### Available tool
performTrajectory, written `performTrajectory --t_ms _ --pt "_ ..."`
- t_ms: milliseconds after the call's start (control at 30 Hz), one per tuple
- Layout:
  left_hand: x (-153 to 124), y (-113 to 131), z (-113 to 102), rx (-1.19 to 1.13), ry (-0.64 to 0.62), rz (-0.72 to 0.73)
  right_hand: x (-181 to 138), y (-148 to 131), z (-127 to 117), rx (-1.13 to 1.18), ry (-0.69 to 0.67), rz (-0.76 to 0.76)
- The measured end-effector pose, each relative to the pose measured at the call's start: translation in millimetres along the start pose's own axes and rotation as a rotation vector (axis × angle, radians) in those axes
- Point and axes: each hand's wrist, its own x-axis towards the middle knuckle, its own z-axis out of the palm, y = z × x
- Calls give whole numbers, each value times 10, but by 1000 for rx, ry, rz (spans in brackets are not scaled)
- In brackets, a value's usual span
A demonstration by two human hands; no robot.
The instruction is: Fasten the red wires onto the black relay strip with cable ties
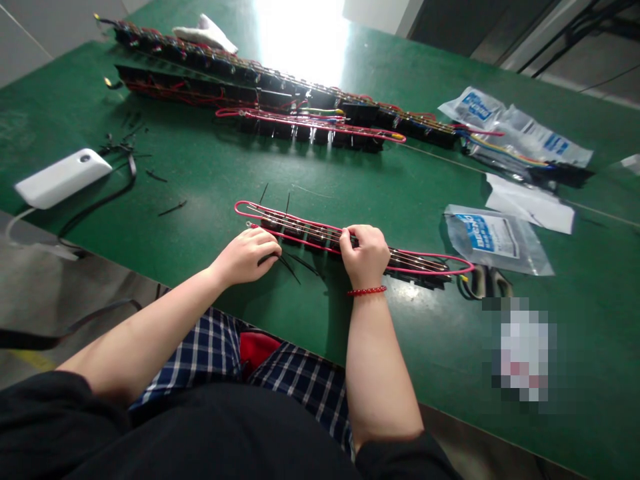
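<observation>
A wiring harness (300, 230) lies across the green mat in front of me, with a pink-red wire loop around parallel wires and a row of black connectors. My right hand (365, 253) grips the harness near its middle, its fingers curled over the wires. My left hand (247, 257) rests at the harness's near edge, pinching black cable ties (293, 265) whose tails fan out to the right. Two more black tie ends stick up beyond the harness. Part of the harness is hidden under my right hand.
Similar harnesses (280, 90) lie along the mat's far side. A white box (63, 179) with a cable sits left, beside cut tie scraps (173, 208). Plastic bags (497, 240), a paper sheet (530, 203) and black-handled scissors (485, 281) lie right. A pixelated patch (523, 350) covers something.
</observation>
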Motion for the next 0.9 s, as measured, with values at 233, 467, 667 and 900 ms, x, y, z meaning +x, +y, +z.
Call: performTrajectory --t_ms 233,467,667,900 --pt "4 -20 7 -4 9 7 0 6 4 -2 -8 9" --pt "7 -20 2 2 10 20 2 12 11 13 -14 9" --pt "12 -15 -1 8 1 13 0 7 8 1 -14 10" --pt "3 -25 12 -19 0 -3 4 0 1 10 -15 21"
